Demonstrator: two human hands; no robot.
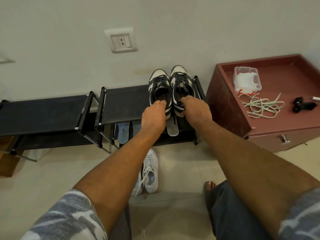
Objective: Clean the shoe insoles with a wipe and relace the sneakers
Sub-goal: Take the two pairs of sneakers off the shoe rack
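Two black-and-white sneakers stand side by side, toes toward the wall, on the right end of a black shoe rack (pixel 124 101). My left hand (pixel 153 116) grips the heel opening of the left sneaker (pixel 158 84). My right hand (pixel 195 110) grips the heel of the right sneaker (pixel 181 82). Both have dark laces threaded. A grey insole (pixel 172 127) lies on the lower shelf between my hands. Blue insoles (pixel 123 131) lie further left on that shelf.
A white laced sneaker (pixel 150 172) lies on the tiled floor below my arms. A maroon cabinet (pixel 228 108) at right carries a clear box of wipes (pixel 246 80), loose pale laces (pixel 261 106) and a small black object (pixel 303 106). A second rack (pixel 41 113) stands left.
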